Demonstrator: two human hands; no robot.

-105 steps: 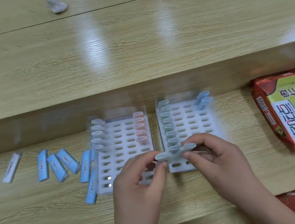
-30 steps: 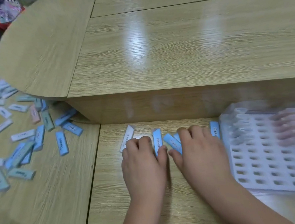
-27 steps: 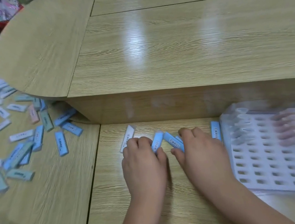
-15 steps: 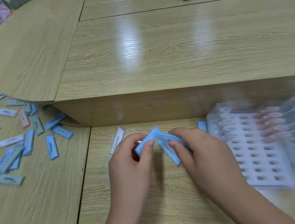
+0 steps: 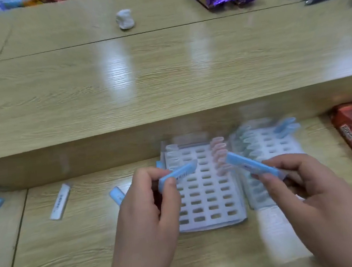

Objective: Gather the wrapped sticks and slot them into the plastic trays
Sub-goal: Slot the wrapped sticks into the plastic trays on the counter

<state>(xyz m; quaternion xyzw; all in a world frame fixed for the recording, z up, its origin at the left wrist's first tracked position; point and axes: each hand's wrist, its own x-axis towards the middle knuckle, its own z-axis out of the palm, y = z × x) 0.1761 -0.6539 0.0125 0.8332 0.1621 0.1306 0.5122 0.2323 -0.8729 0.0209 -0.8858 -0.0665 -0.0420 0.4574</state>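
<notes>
Lifted off table [image 5: 70, 253], over white tray [image 5: 212, 223] — left grip [image 5: 149, 201] pinching blue wrapped stick [image 5: 177, 173], right grip [image 5: 303, 186] pinching second stick [image 5: 252, 165] — slotting next.

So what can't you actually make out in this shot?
Head view only.
Print on the gripped stick in the left hand: too small and blurred.
Right tray: motion-blurred, near end behind the right hand, so its sticks can't be counted.
Red packet: cut off by the right edge.
Loose stick: half behind the left hand.

Blue sticks [image 5: 182, 172] lifted apart, apparently above tray [image 5: 206, 196]
</notes>
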